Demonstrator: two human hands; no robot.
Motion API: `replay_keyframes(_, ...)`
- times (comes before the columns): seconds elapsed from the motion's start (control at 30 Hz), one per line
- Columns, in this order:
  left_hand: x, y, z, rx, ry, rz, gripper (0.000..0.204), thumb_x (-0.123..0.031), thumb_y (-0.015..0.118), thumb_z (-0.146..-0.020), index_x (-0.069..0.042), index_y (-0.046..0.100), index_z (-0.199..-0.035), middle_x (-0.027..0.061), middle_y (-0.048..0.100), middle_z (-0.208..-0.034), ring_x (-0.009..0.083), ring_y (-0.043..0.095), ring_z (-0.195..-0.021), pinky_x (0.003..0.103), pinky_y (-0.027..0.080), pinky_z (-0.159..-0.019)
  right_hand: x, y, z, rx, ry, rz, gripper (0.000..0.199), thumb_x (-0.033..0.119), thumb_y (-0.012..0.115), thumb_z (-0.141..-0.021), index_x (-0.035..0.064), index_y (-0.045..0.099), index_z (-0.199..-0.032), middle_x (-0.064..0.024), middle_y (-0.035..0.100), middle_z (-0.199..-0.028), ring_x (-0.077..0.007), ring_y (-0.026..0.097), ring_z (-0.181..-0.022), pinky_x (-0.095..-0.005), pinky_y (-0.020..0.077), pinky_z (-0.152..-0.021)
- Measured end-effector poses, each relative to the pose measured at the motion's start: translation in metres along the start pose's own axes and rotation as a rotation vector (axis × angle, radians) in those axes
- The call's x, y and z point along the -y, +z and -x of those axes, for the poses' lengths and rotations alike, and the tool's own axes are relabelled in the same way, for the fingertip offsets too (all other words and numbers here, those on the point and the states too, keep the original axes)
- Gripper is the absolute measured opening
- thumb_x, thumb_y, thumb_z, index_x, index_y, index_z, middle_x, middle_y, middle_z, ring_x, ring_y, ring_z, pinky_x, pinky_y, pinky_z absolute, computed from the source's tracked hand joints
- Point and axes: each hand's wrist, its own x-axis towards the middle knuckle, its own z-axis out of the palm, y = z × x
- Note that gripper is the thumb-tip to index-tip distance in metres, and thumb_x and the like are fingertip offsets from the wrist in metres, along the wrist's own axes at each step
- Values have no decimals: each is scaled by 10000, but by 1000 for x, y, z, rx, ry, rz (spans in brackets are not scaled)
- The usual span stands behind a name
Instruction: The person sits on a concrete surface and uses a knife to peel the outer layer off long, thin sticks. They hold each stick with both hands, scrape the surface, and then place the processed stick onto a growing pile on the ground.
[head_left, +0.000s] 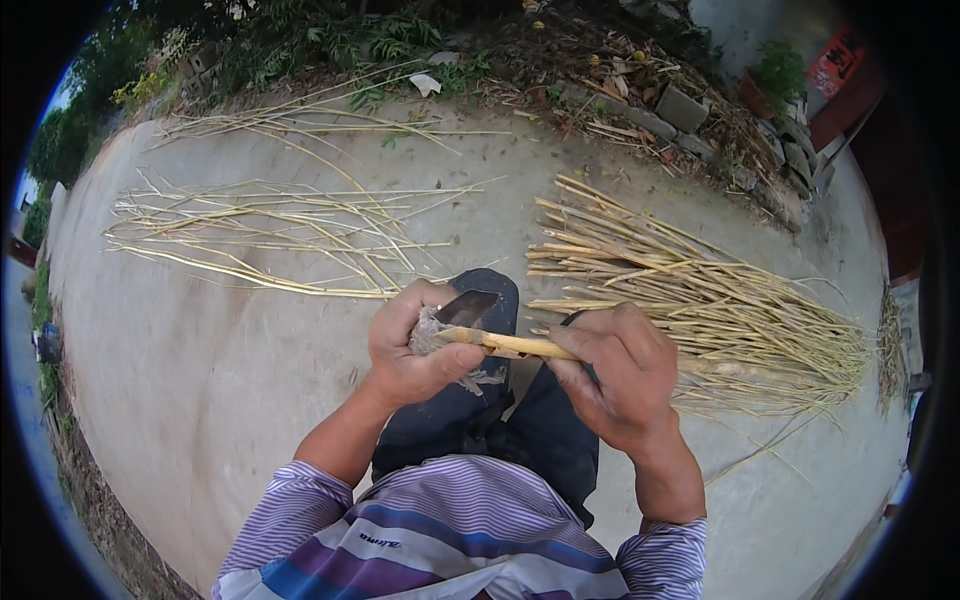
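Note:
My left hand (408, 350) is closed around a knife with a short dark blade (467, 307). Pale, frayed cloth (428, 333) is bunched at the knife inside that hand, hiding its handle. A peeled-looking yellow-brown stick (515, 346) lies across in front of me, its left end against the cloth and my left thumb, next to the blade. My right hand (622, 368) grips the stick further along, with the fingers curled over it. The stick's right end is hidden in that hand. Both hands are above my dark trousered knees (490, 300).
To the right lies a thick heap of cut sticks (720, 300) on the concrete ground (240, 380). Thin pale stems (270, 230) are spread out at the left, with more behind them. Rubble blocks (682, 108), dry debris and green plants (400, 40) line the far edge.

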Motion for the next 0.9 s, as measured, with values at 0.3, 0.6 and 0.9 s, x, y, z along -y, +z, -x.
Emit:
replay_keyframes(0.3, -3, 0, -4, 7, 78, 96, 413, -280, 837, -786, -20, 557, -942, 81, 640, -805, 111, 585, -696, 252, 469, -610, 17, -4, 2, 44, 98, 32, 411, 139, 822, -681, 22, 673, -1047, -96, 650, -890, -257, 638, -727, -352, 510, -607)
replay_keyframes(0.6, 4, -6, -7, 50, 134, 176, 402, -164, 869, -735, -6, 565, -944, 96, 655, -797, 117, 592, -670, 250, 464, -591, 2, -30, 0, 374, 302, -240, 294, 205, 730, -834, 28, 649, -1054, -128, 648, -843, -308, 634, -713, -384, 496, -609)
replay_keyframes(0.9, 12, -23, 12, -68, -87, 194, 497, -266, 892, -713, -8, 553, -969, 92, 658, -799, 120, 628, -696, 251, 502, -597, 6, -19, 1, 256, 244, -197, 221, 142, 757, -787, 65, 645, -961, -96, 615, -763, -298, 601, -665, -381, 463, -572)
